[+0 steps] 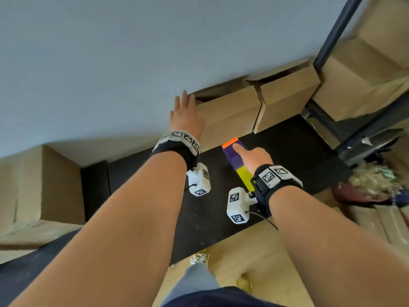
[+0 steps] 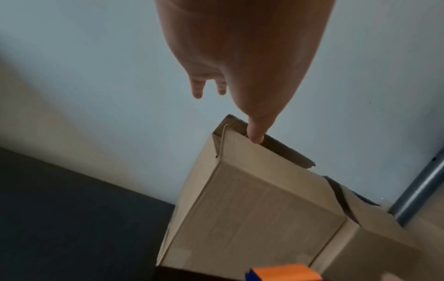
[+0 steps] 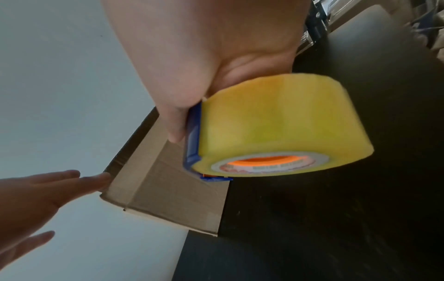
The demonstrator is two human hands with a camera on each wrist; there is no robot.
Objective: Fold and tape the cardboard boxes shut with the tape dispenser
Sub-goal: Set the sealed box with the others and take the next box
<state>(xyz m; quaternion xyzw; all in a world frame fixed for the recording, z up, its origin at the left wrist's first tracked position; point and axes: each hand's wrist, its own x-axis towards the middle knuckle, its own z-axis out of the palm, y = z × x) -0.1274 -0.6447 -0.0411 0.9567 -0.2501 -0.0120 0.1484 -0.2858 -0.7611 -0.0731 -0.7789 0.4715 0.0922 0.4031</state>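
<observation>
A brown cardboard box stands on the black table against the wall, its top flaps partly open. My left hand reaches to its upper left corner with straight fingers; the thumb touches the flap edge of the box. My right hand grips the tape dispenser, blue with an orange end and a yellow tape roll, just in front of the box. In the right wrist view my left hand shows open beside the box corner.
A second open box stands right of the first. More boxes sit on a black metal rack at right, and a large box stands at left. The grey wall lies just behind.
</observation>
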